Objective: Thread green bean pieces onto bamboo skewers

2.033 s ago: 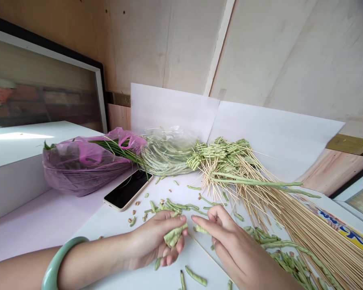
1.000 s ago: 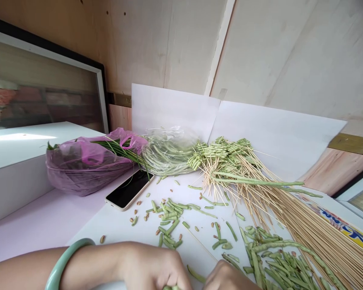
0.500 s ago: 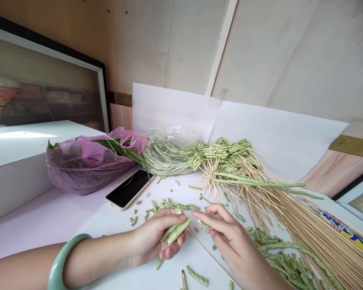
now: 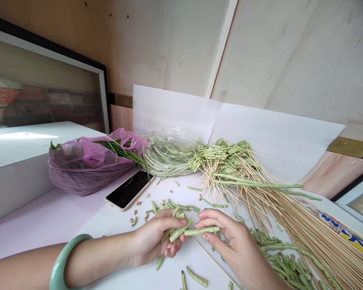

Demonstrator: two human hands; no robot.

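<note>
My left hand (image 4: 159, 233), with its fingers closed, grips several cut pieces of green long bean (image 4: 181, 230). Facing it, my right hand (image 4: 230, 237) holds one more bean piece (image 4: 202, 231) sideways, its left end at the fingers of my left hand. A thin bamboo skewer (image 4: 213, 257) slants from beside my left fingers down toward the bottom edge; its upper tip is hard to make out. Loose bean pieces (image 4: 196, 276) lie below the hands, and others (image 4: 181, 206) just beyond them.
Bean-loaded skewers (image 4: 226, 153) are stacked at the back, with a bundle of bare skewers (image 4: 314, 237) to the right. More bean pieces (image 4: 290, 268) lie at lower right. A phone (image 4: 129, 191), a purple bag (image 4: 87, 173) and a clear bag of beans (image 4: 171, 155) stand left and back.
The bean piece in my right hand has turned to lie level and reaches left to my left hand. My right fingers have lifted and spread slightly; my left hand barely moved.
</note>
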